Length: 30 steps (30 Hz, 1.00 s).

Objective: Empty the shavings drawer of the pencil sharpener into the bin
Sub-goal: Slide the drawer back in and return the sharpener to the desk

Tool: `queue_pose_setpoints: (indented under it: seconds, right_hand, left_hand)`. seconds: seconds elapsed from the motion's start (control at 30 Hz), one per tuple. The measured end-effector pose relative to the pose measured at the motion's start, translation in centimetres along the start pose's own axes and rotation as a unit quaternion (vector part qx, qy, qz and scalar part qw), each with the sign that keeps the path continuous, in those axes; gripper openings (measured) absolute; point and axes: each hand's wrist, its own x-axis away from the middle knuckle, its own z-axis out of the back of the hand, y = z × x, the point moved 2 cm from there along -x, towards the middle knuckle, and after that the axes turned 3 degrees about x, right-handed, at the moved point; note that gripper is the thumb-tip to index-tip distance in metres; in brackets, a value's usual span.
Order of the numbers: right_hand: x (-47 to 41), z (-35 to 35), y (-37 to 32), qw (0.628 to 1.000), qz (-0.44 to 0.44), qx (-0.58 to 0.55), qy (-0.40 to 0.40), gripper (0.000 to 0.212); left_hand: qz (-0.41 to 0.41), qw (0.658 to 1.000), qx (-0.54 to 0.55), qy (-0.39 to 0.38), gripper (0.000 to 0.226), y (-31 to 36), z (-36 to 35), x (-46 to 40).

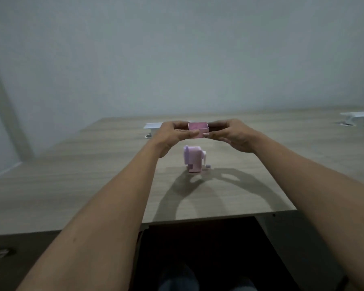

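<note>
A small pink shavings drawer is held up in the air above the table, open side up, between both hands. My left hand grips its left side and my right hand grips its right side. Below them the pink and lilac pencil sharpener stands upright on the wooden table, its white crank on the right. What lies inside the drawer is too blurred to tell. No bin is in view.
A white fixture sits on the table behind my left hand, and another white fixture at the far right. The table's front edge runs below the sharpener, with a dark gap beneath. A plain wall stands behind.
</note>
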Motion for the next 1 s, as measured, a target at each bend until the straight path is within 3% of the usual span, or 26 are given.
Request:
queue_pose_setpoints:
  seconds: [0.27,0.4,0.63,1.0]
  right_hand:
    - [-3.3,-1.7,5.5,0.996,-0.007,0.044,0.072,0.055]
    - [-3.6,-2.2,7.0,0.997,-0.022,0.056,0.054,0.061]
    - [-3.4,-2.7,8.6,0.998,-0.030,0.044,0.031,0.058]
    - [-2.8,-2.6,8.6,0.999,-0.018,0.040,0.023,0.058]
  left_hand:
    - [0.041,0.996,0.025,0.074,0.038,-5.7,5.3,0.9]
    - [0.096,0.991,0.018,0.096,0.041,-8.5,7.2,2.0]
    - [0.178,0.982,0.036,0.048,0.032,-11.1,5.8,3.9]
    - [0.152,0.987,0.041,0.032,0.035,-12.1,2.7,2.9]
